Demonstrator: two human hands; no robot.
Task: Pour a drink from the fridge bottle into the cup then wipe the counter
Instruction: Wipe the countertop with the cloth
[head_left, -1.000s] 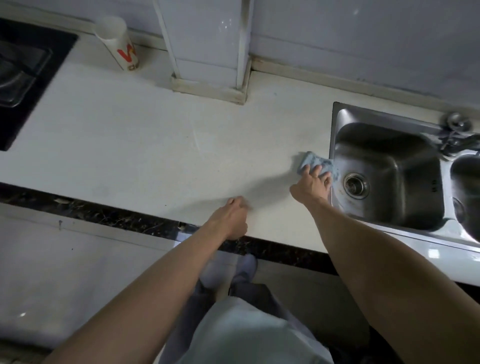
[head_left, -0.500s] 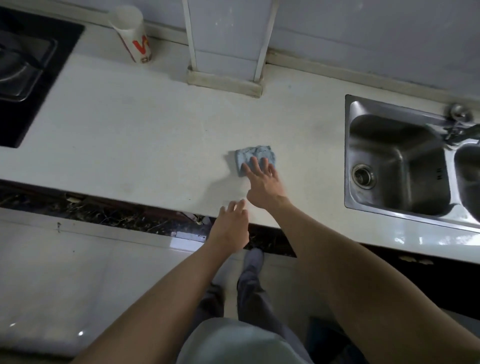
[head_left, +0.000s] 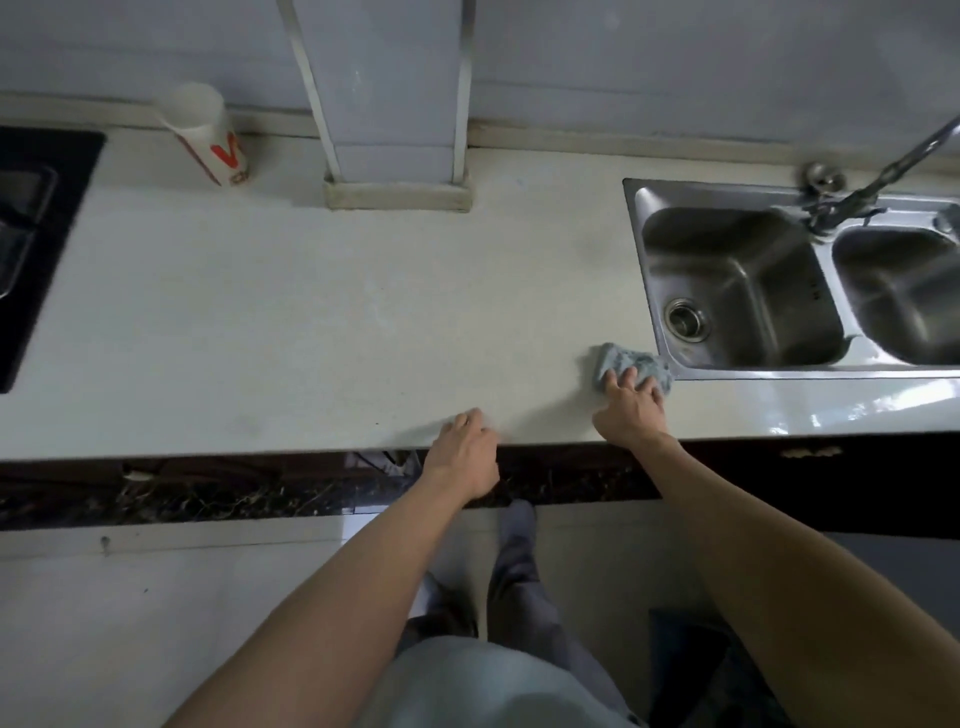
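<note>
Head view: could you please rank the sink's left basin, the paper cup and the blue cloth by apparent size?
Largest: left basin.
Then the paper cup.
Smallest: blue cloth, though the right hand covers part, so cup versus cloth is unsure.

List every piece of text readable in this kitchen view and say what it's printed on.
"V": large red letter on the white paper cup; it is partly turned away, so it may be part of a longer mark.
Small red print below it on the cup: too blurred to read.
Small stamp inside the sink: too small to read.
No other text is visible.
</note>
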